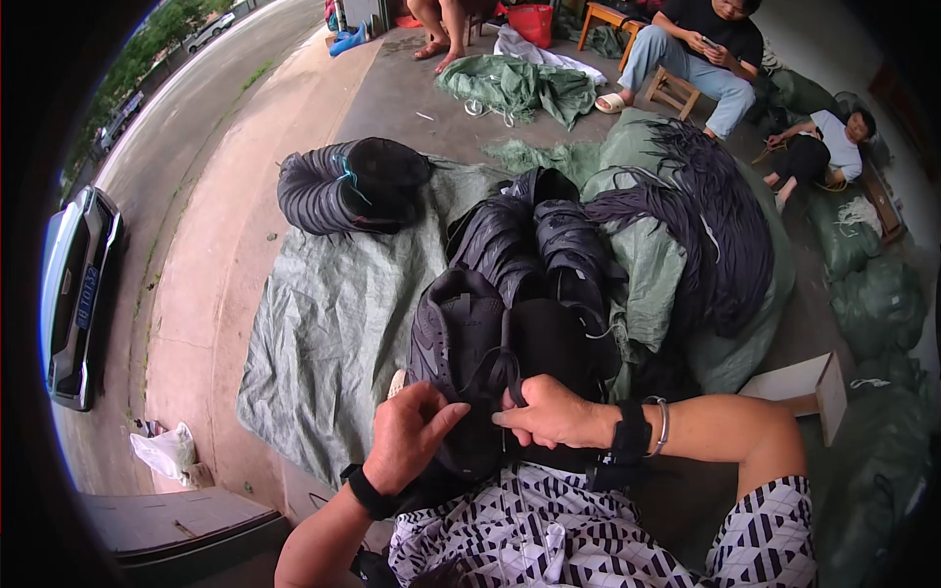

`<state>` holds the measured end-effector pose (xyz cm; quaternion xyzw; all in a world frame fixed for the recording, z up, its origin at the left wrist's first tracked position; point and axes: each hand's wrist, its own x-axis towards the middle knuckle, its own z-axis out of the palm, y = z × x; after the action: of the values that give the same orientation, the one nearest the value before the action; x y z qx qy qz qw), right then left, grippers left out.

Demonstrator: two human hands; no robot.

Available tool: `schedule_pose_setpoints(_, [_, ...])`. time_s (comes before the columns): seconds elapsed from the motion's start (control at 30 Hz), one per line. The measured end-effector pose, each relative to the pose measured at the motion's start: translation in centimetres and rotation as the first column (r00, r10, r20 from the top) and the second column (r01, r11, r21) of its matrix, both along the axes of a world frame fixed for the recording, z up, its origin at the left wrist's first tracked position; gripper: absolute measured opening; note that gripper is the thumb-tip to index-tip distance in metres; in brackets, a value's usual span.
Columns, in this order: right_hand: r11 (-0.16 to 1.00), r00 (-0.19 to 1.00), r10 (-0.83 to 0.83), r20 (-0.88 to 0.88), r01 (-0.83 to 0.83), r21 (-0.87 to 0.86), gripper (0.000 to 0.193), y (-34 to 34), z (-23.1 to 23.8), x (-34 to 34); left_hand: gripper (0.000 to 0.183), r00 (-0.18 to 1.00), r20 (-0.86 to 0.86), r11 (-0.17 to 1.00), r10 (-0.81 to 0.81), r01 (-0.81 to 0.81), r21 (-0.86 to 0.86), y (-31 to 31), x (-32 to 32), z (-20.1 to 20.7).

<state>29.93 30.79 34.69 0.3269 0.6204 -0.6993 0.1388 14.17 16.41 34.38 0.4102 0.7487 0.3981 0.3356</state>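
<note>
Pinching thin black lace (502,368) over a low-cut black shoe (469,328), the right hand (556,412) faces the left hand (412,436) at left, its grip unclear

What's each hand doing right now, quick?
Left hand: fingers curled at the black shoe; whether it grips anything cannot be told.
Right hand: closed, apparently pinching the black lace.
</note>
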Motion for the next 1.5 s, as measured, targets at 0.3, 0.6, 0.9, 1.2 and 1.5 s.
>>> schedule_pose_setpoints(0.3, [0.823,0.97,-0.219,0.106,0.242,-0.514,0.014,2.6,-0.2,1.3,0.015,0.974,0.204,0.971,-0.094,0.044,0.236,-0.1,-0.7,0.3])
schedule_pose_setpoints(0.6, [0.746,0.994,-0.064,-0.086,-0.01,-0.666,0.018,2.9,-0.5,2.6,0.012,0.752,-0.571,0.902,-0.33,0.43,0.045,2.4,0.1,1.5])
schedule_pose_setpoints(0.9, [0.938,0.971,-0.024,-0.237,-0.06,-0.34,0.014,4.9,0.7,3.3,0.012,0.762,-0.542,0.925,-0.355,0.371,-0.084,2.7,0.6,2.5])
schedule_pose_setpoints(1.2, [0.898,0.958,-0.283,-0.046,0.248,-0.364,0.035,10.2,1.2,-3.6,0.025,0.677,-0.675,0.911,-0.293,0.412,0.018,1.7,1.2,1.8])
schedule_pose_setpoints(1.5, [0.986,0.876,-0.142,-0.46,0.082,-0.147,0.038,9.3,5.9,-9.5,0.05,0.806,-0.591,0.978,0.021,0.106,0.179,0.3,1.6,-0.1])
